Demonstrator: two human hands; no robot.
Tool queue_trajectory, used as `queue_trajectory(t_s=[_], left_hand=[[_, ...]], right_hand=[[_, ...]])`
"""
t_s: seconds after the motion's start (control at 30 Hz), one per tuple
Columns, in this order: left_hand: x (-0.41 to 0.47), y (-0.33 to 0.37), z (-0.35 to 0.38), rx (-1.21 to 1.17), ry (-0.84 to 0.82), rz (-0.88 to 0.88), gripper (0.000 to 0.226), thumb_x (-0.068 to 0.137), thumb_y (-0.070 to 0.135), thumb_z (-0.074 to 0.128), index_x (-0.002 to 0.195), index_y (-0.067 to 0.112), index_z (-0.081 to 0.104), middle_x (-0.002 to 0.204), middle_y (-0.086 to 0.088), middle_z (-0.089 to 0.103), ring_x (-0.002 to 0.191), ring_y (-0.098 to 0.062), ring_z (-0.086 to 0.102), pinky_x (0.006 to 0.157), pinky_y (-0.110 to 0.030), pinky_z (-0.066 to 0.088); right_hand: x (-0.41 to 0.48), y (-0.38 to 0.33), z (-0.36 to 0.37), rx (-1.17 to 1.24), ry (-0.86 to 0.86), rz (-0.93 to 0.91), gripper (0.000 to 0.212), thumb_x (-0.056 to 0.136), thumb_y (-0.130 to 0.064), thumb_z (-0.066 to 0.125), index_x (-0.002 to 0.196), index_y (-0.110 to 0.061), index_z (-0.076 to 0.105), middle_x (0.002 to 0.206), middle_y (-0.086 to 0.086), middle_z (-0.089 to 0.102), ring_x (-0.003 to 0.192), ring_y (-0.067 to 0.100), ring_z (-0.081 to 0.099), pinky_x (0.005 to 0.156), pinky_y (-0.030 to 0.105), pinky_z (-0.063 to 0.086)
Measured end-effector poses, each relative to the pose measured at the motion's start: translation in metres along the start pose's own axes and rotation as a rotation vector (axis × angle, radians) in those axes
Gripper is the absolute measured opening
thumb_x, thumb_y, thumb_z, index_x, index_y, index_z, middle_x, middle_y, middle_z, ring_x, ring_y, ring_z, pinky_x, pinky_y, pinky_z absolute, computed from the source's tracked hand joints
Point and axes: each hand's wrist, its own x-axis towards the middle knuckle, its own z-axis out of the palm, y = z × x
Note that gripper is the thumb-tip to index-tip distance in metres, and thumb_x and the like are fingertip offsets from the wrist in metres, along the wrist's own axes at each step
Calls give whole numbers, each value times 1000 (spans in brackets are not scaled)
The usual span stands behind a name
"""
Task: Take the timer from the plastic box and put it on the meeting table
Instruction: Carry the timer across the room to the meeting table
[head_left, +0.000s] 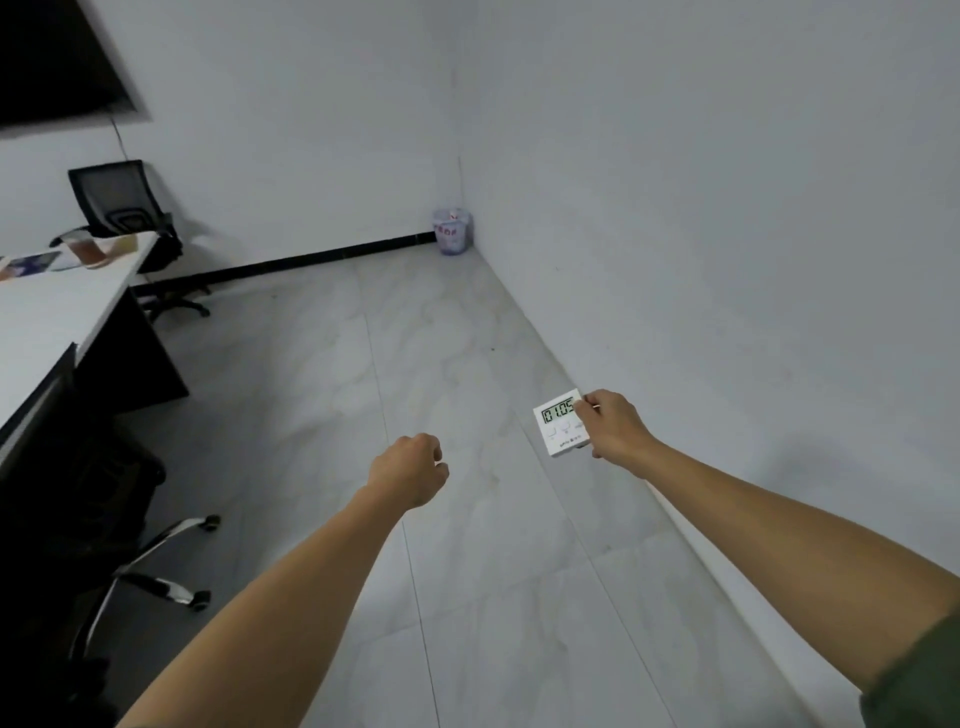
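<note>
My right hand grips a small white square timer by its right edge, held out over the floor near the right wall; its green display faces me. Out in front at the centre, my left hand is curled into a loose fist with nothing in it. The white-topped meeting table runs along the left edge of the view, well to the left of both hands. No plastic box is in view.
On the table's far end stand a plastic cup and some papers. A black office chair sits beyond the table, another chair's chrome base at lower left. A waste bin is in the corner. Grey tiled floor lies ahead.
</note>
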Motion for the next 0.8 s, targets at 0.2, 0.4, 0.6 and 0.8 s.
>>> queue_trajectory(t_s=[0.2, 0.4, 0.6, 0.8], left_hand=[[126, -2, -20, 3, -11, -3, 33, 93, 33, 51, 121, 16, 59, 118, -9, 61, 105, -27, 60, 81, -34, 46], [260, 7, -50, -18, -3, -59, 33, 93, 34, 51, 121, 18, 58, 121, -9, 58, 108, -27, 59, 86, -34, 46], [377, 12, -92, -28, 29, -99, 33, 93, 33, 52, 121, 18, 59, 120, -8, 61, 110, -26, 58, 82, -33, 43], [492, -15, -117, -41, 21, -135, 34, 93, 33, 51, 122, 18, 58, 122, -9, 60, 113, -27, 56, 84, -33, 43]], right_hand=[[127, -23, 20, -20, -23, -11, 28, 98, -27, 42, 106, -7, 60, 101, 11, 68, 77, 28, 63, 71, 48, 58], [277, -50, 25, -27, -52, -39, 30, 99, -26, 42, 106, -4, 60, 105, 15, 68, 78, 29, 64, 68, 46, 58], [417, -100, 23, -6, -77, -57, 32, 99, -26, 42, 113, -4, 59, 109, 16, 68, 76, 28, 64, 67, 44, 58], [538, -143, 58, -35, -118, -83, 30, 98, -28, 42, 111, -6, 59, 109, 14, 68, 76, 28, 65, 68, 45, 58]])
